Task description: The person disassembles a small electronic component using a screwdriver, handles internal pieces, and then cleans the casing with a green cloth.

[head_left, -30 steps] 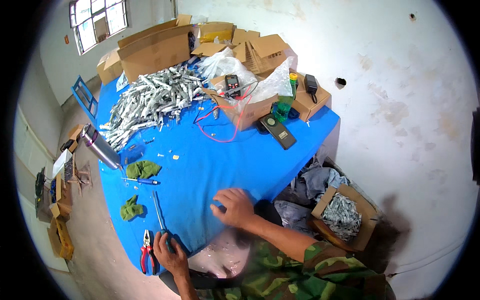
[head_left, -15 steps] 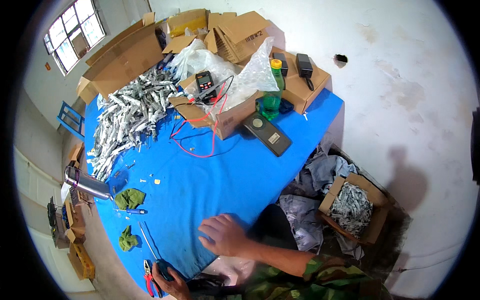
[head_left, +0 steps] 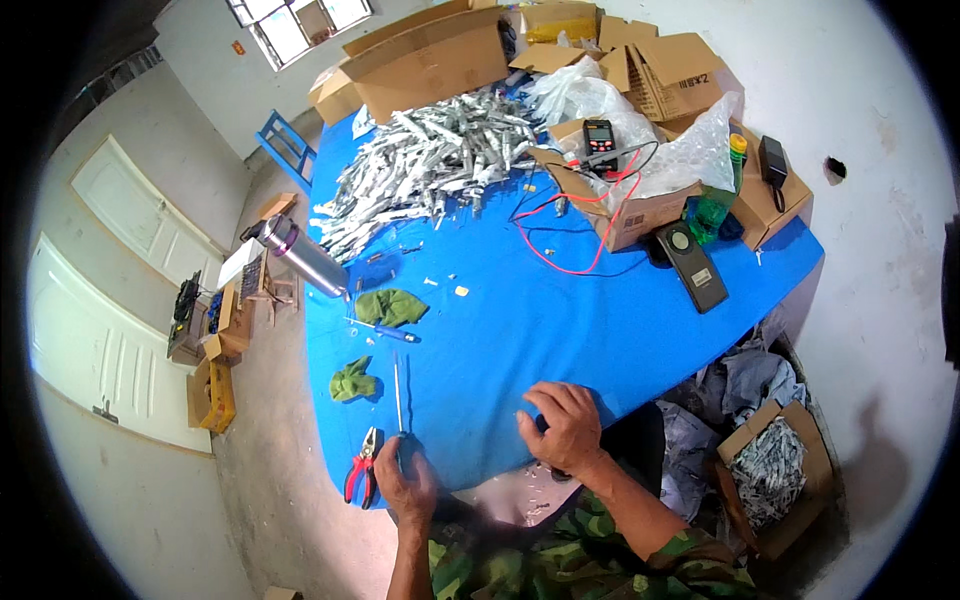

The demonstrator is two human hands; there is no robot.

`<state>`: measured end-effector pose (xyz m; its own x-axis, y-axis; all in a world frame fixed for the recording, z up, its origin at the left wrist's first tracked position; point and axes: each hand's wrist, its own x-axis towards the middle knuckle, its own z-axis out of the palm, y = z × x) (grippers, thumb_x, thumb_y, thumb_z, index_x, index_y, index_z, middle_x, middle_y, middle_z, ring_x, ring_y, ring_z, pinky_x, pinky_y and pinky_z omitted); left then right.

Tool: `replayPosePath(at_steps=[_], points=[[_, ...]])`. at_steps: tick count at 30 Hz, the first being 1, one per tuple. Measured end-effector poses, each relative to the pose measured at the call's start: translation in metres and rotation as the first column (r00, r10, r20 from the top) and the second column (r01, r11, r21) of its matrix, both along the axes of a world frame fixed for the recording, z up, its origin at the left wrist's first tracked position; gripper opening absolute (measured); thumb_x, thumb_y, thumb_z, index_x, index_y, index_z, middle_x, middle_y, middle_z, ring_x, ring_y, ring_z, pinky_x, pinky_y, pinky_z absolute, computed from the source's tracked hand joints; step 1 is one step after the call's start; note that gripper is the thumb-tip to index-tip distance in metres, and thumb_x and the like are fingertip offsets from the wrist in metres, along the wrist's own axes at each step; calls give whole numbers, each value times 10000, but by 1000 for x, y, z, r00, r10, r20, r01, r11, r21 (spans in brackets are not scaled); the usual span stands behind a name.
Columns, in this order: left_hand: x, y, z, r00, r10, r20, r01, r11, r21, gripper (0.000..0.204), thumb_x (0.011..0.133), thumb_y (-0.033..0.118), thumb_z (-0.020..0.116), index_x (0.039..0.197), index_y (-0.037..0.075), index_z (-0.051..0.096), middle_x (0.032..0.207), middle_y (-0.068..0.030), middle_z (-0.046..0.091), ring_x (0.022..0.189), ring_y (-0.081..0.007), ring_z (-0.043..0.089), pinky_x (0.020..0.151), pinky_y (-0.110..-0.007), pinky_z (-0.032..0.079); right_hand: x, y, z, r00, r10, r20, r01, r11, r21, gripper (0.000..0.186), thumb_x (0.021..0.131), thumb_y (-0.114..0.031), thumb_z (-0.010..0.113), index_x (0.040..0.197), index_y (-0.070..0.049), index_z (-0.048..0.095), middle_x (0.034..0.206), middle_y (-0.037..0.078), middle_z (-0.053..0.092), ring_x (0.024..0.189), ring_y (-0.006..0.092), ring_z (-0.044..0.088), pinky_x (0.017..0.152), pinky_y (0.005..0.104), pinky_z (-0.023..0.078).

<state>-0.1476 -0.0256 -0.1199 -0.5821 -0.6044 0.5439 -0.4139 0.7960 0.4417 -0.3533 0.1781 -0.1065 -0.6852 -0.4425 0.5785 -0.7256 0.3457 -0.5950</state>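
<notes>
The blue cloth of the table [head_left: 500, 330] is creased softly toward its near edge, where the dark handle of a long screwdriver [head_left: 398, 385] is held in the left hand [head_left: 405, 485], fingers curled around it; its thin metal shaft is pointed toward the far edge. By the near left corner, red-gripped pliers [head_left: 363, 470] are laid just beside that hand. The right hand [head_left: 568, 430] is held at the near edge, fingers loosely bent and parted, with nothing seen in them (the palm is hidden). Crumpled green rags [head_left: 392, 307] and a brushed-metal flask [head_left: 305, 260] are ranged along the left edge. Toward the far right corner, a cardboard box [head_left: 650, 218] is stuffed with clear, wrinkled plastic [head_left: 690, 150], on which a black meter [head_left: 599, 145] is rested; below the right edge, an open carton [head_left: 820, 455] is filled with pale, slender strips [head_left: 768, 470].
</notes>
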Motion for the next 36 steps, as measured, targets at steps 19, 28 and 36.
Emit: replayPosePath(at_steps=[19,28,36], points=[[5,-3,0,1000,-22,-13,22,999,35,481,885,166,717,1329,32,590,1307,-206,649,1153,-395,623,974,-495,467,7,-7,-1,995,-32,-89,43,991,123,201,867,-214,747,1014,-76,752,1092,107,737,1005,338,677,901,475,501],[5,-3,13,999,-19,27,17,995,103,503,857,99,735,1329,-16,604,1327,-230,636,1178,-409,617,1005,-487,463,-7,-14,19,993,-2,119,-25,974,223,201,885,-188,739,1031,-52,752,1032,130,758,936,332,720,818,444,552],[8,-5,13,998,-23,55,14,988,155,478,859,98,729,1309,-17,619,1320,-237,642,1161,-408,623,975,-484,469,-63,-87,41,952,52,303,-93,988,122,247,954,-200,712,1110,-10,738,1019,165,768,945,287,757,827,378,584]])
